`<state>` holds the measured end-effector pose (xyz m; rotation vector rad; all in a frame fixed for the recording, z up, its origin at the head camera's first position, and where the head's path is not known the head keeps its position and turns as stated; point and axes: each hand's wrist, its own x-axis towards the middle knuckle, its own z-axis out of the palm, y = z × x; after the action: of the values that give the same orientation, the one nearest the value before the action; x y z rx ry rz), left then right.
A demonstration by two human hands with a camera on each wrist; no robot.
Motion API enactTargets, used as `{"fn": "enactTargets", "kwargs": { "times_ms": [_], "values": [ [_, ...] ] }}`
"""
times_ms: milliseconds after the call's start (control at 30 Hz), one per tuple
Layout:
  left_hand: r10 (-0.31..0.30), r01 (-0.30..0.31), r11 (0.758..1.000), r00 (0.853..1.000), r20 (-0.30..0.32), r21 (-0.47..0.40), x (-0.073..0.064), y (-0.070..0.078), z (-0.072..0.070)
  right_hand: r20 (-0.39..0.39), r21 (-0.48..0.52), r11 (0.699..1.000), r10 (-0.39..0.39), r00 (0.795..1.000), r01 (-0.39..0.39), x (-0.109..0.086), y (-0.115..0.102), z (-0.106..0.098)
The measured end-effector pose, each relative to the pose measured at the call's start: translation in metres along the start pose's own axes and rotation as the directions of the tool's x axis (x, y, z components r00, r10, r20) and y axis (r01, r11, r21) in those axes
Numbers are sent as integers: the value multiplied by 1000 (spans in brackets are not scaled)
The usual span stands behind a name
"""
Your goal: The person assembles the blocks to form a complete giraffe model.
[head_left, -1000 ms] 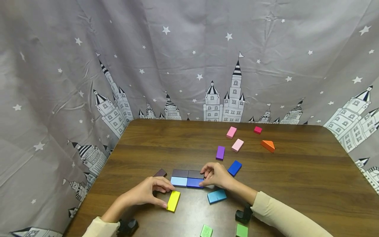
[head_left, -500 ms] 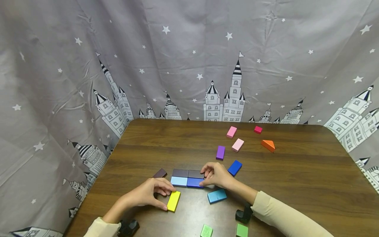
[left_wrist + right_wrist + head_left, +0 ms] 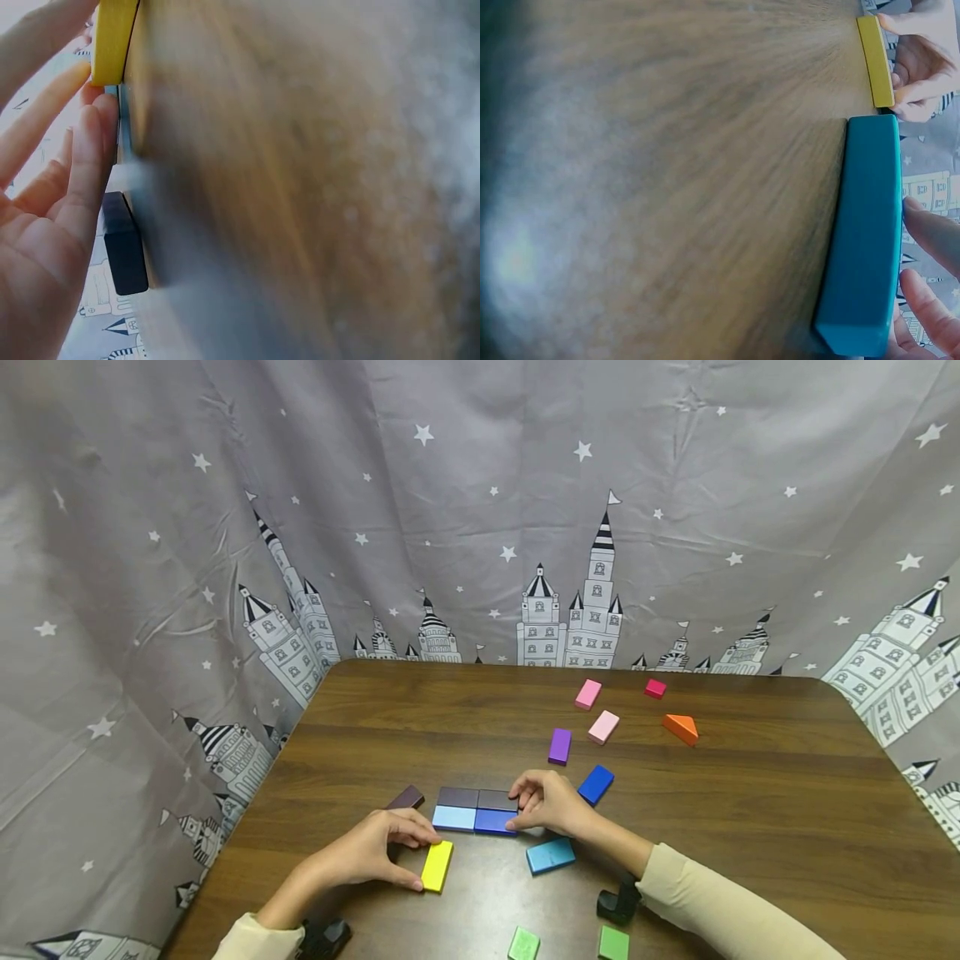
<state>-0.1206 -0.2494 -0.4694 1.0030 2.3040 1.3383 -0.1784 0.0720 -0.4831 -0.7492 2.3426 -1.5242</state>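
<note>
My left hand pinches a yellow block by its ends, thumb at the near end and fingertips at the far one. Just beyond it, two dark grey blocks lie in a row, with a light blue block and a blue block flush along their near side. My right hand grips the right end of this group, thumb on the blue block and curled fingers at the right dark block. A dark brown block lies behind my left hand, partly hidden by it.
A teal-blue block lies below my right wrist, a royal blue block beyond it. Two green blocks are near the front. Farther back are purple, pink and red blocks and an orange triangle.
The yellow block and my left fingers have shifted very slightly left. My right hand keeps its place at the group of blocks.
</note>
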Motion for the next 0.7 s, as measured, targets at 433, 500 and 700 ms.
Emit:
{"fn": "enactTargets", "kwargs": {
  "times_ms": [433, 500, 700],
  "values": [
    [-16, 20, 997, 998, -55, 77, -2, -1, -2, 3, -8, 1000, 0, 1000, 0, -1, -2, -1],
    [-14, 20, 995, 998, -65, 94, -3, -2, -2, 3, -8, 1000, 0, 1000, 0, -1, -2, 0],
    [-40, 48, 992, 996, -75, 117, -3, -2, -3, 6, 2, 1000, 4, 1000, -4, -1, -3, 0]
  ]
}}
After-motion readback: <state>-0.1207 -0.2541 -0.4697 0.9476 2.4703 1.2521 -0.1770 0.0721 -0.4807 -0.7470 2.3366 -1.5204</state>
